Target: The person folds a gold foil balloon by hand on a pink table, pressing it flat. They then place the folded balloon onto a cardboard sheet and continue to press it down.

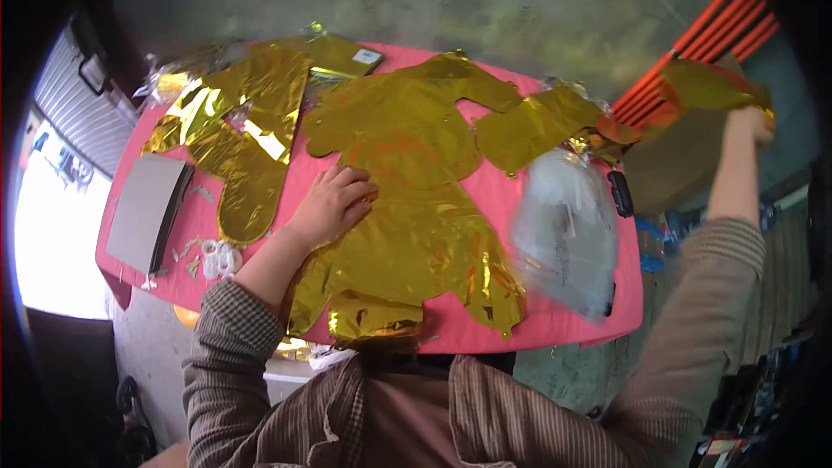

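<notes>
Several flat gold foil sheets lie on a pink-covered table. My left hand rests with bent fingers on the large gold foil in the middle; whether it pinches the foil is hard to tell. Stretched far out to the right, beyond the table edge, my right hand is closed on a gold foil piece, which is blurred. A second gold foil shape lies at the left, and a smaller one sits right of the middle. Clear plastic bags lie on the table's right part.
A grey board stack and white rings lie at the table's left. By the right edge is a black object. Red-orange poles stand at the upper right, near a brown cardboard surface.
</notes>
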Motion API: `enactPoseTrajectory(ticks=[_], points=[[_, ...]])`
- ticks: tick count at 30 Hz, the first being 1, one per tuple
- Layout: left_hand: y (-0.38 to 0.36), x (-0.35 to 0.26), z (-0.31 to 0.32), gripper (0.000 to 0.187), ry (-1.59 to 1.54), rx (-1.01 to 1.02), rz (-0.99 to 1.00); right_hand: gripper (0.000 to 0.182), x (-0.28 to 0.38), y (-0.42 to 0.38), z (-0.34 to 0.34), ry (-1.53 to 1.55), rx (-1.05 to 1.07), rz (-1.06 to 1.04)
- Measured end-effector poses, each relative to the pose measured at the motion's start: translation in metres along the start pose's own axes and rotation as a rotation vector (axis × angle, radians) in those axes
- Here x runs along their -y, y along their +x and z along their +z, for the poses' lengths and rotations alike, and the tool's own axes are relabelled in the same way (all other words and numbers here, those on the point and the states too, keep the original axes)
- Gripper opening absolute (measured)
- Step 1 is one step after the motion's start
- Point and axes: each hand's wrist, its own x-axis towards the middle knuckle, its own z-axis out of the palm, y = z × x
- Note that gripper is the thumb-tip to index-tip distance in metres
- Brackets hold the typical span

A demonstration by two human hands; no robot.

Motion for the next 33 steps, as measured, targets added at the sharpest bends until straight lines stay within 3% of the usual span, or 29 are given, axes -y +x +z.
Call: enactPoseTrajectory(ticks=[1,2,3,6,8,11,12,13,14,15,17,18,19,20,21,22,23,24,25,26,28,30,31,32,33], points=[[0.0,0.001,0.0,0.024,-0.007,-0.006,0.015,0.042,-0.019,-0.05,-0.076,-0.464,0.046,-0.144],[0.002,0.0,0.003,0.023,-0.023,-0.012,0.042,0.045,-0.037,-0.045,-0.124,-0.943,0.087,-0.276],[0.003,0.003,0.005,0.022,-0.016,-0.028,0.056,0.045,-0.043,-0.03,-0.137,-0.955,0.079,-0.278],[0.003,0.007,0.012,0.021,-0.014,-0.099,0.092,0.033,-0.024,0.031,-0.156,-2.584,-0.076,-0.276],[0.003,0.01,0.016,0.021,-0.007,-0.085,0.083,0.026,-0.002,0.044,-0.162,-3.638,-0.269,-0.147],[-0.001,0.015,0.018,0.021,0.008,-0.066,0.081,0.032,0.032,-0.098,-0.262,-3.547,-0.586,-0.039],[0.001,0.016,0.018,0.021,-0.007,-0.069,0.112,0.029,0.043,-0.124,-0.273,-3.532,-0.55,-0.095],[0.002,0.017,0.017,0.021,-0.002,-0.069,0.105,0.027,0.049,-0.152,-0.283,-3.413,-0.756,-0.065],[0.002,0.017,0.018,0.021,0.012,-0.063,0.105,0.025,0.054,-0.19,-0.298,-3.368,-0.752,-0.162],[0.002,0.017,0.019,0.021,0.025,-0.059,0.101,0.028,0.059,-0.218,-0.305,-3.293,-0.836,-0.131],[-0.001,0.016,0.023,0.021,0.011,-0.056,0.088,0.027,0.072,-0.266,-0.293,-3.206,-0.968,0.203],[0.001,0.018,0.022,0.022,0.01,-0.075,0.09,0.028,0.083,-0.286,-0.27,-3.702,-0.63,0.99],[0.002,0.02,0.022,0.022,0.015,-0.071,0.083,0.03,0.091,-0.302,-0.249,-3.85,0.017,2.068],[0.002,0.02,0.023,0.022,0.02,-0.08,0.095,0.031,0.073,-0.359,-0.284,-3.346,-0.901,1.144],[0.002,0.021,0.023,0.022,0.026,-0.091,0.108,0.032,0.049,-0.403,-0.304,-3.249,-0.939,1.25],[-0.001,0.021,0.025,0.022,0.027,-0.082,0.108,0.032,0.045,-0.433,-0.299,-2.857,-0.777,1.476],[-0.002,0.02,0.024,0.022,0.059,-0.12,0.117,0.03,0.028,-0.463,-0.308,-2.665,-0.753,1.599],[-0.001,0.02,0.023,0.021,0.091,-0.163,0.128,0.027,-0.001,-0.495,-0.31,-2.474,-1.283,1.276],[0.003,0.026,0.026,0.02,0.008,-0.116,0.155,0.021,-0.01,-0.517,-0.294,-2.172,-1.558,1.355],[0.003,0.023,0.023,0.02,-0.004,-0.092,0.128,0.024,-0.03,-0.53,-0.3,-2.227,-1.363,1.838],[0.003,0.02,0.018,0.022,0.011,-0.038,0.127,0.035,-0.044,-0.557,-0.282,-2.106,-0.966,2.362],[0.002,0.02,0.018,0.022,0.005,-0.045,0.136,0.041,-0.066,-0.555,-0.286,-1.794,-0.862,2.748],[0.002,0.021,0.019,0.022,-0.001,-0.054,0.137,0.054,-0.074,-0.543,-0.284,-1.556,-1.064,2.756],[0.003,0.021,0.02,0.022,-0.008,-0.053,0.152,0.054,-0.076,-0.534,-0.282,-1.568,-1.078,2.762],[0.003,0.022,0.022,0.022,0.007,-0.08,0.149,0.057,-0.074,-0.523,-0.281,-1.623,-1.221,2.555]])
